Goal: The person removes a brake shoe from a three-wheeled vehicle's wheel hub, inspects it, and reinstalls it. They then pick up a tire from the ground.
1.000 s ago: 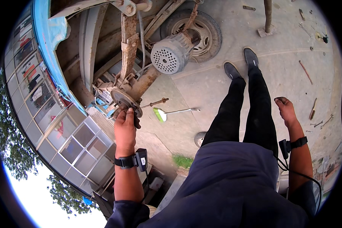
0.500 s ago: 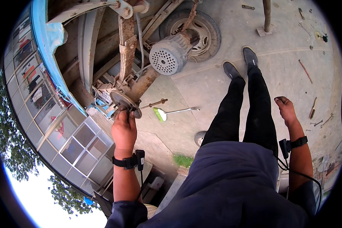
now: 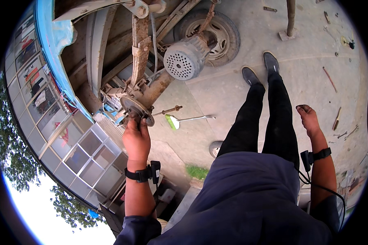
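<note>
My left hand (image 3: 136,136) reaches up to a rusty round wheel hub (image 3: 131,106) at the end of an axle tube (image 3: 157,86). Thumb and fingers close at the hub's lower rim; whether a small part sits between them is hidden. A rusty threaded rod (image 3: 167,110) sticks out to the right of the hub. Away from the machine, my right hand (image 3: 308,117) hangs at my right side with its fingers curled together, and what it may hold cannot be made out.
A grey motor (image 3: 180,63) and a tyred wheel (image 3: 230,38) sit beyond the axle, under a blue body panel (image 3: 53,53). A green-bristled broom (image 3: 174,122) lies on the concrete. A metal post (image 3: 290,20) stands far right, near scattered tools such as a wire brush (image 3: 337,119).
The view has shifted slightly, moving the machine a little right and down in the picture. My left hand stays at the hub's rim; my right hand barely moves.
</note>
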`<act>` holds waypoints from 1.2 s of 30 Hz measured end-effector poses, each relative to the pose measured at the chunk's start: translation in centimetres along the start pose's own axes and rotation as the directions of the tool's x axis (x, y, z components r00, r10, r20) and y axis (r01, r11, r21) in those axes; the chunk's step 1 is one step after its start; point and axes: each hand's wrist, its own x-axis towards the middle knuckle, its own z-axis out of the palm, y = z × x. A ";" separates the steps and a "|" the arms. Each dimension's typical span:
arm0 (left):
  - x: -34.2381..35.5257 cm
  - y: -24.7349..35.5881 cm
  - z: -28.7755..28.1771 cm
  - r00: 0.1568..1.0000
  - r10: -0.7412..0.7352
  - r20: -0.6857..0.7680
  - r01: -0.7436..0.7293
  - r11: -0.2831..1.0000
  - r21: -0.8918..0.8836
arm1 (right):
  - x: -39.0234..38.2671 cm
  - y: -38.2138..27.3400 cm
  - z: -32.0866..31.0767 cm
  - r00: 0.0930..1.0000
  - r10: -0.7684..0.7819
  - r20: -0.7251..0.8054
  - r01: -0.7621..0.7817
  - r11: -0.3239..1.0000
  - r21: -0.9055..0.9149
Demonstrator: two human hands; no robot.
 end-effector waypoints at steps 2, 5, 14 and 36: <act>0.0 -0.1 0.0 1.000 0.002 0.003 -0.002 1.000 0.004 | -0.1 -0.5 -0.2 1.000 0.012 0.014 -0.012 1.000 -0.007; -0.2 -0.1 0.5 0.997 -0.077 -0.003 0.076 0.993 -0.093 | -0.1 -0.4 -0.1 1.000 0.007 0.006 -0.007 1.000 -0.015; 0.6 1.5 -0.4 0.774 -0.417 0.477 0.624 0.378 -0.684 | -0.1 -0.7 -0.2 1.000 0.007 0.020 -0.007 1.000 0.000; -0.4 -1.5 0.9 0.991 -0.101 0.091 0.122 0.955 -0.269 | -0.6 -1.4 0.8 1.000 0.003 0.007 -0.003 1.000 -0.001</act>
